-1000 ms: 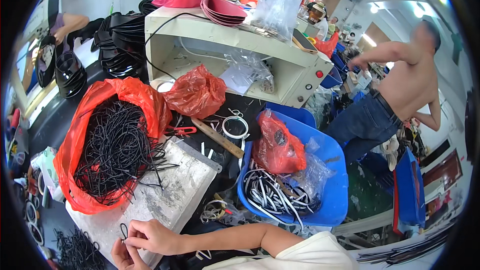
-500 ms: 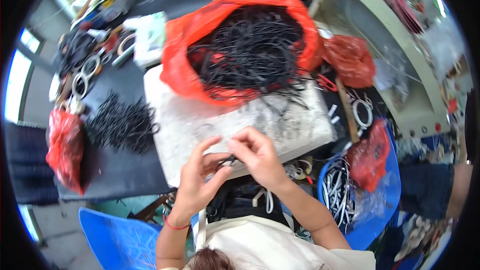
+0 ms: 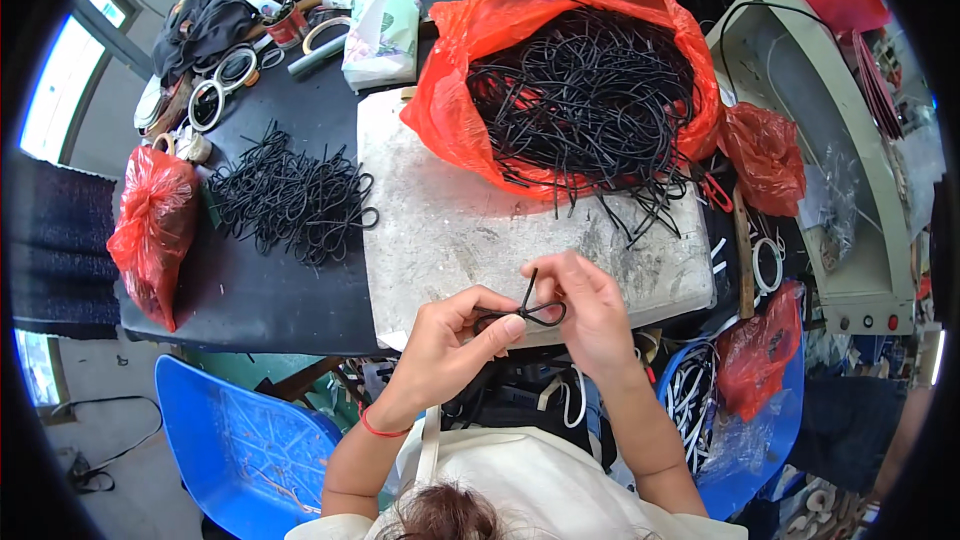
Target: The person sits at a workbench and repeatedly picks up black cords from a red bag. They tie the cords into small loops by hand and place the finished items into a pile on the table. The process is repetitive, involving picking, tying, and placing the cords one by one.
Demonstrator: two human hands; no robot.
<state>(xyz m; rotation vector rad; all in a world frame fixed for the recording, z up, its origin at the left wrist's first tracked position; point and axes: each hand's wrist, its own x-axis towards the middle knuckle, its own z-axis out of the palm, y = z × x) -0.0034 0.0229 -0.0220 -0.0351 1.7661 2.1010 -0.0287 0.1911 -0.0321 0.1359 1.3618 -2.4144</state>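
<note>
Bare grey slab (image 3: 480, 230) open between the red bag of black cords (image 3: 580, 70) and the near table edge, a loose cord pile (image 3: 290, 195) on the dark tabletop (image 3: 260, 290) to the left. Pinched shut on one looped black cord (image 3: 530, 310) over the slab's near edge: left hand (image 3: 450, 340) and right hand (image 3: 590, 315), fingertips nearly meeting.

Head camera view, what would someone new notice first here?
Probably the open red bag heaped with black cords at the top middle, spilling onto the grey slab. Just below it, the left hand and right hand pinch one looped black cord between them. A looser cord pile lies left of the slab.
</note>
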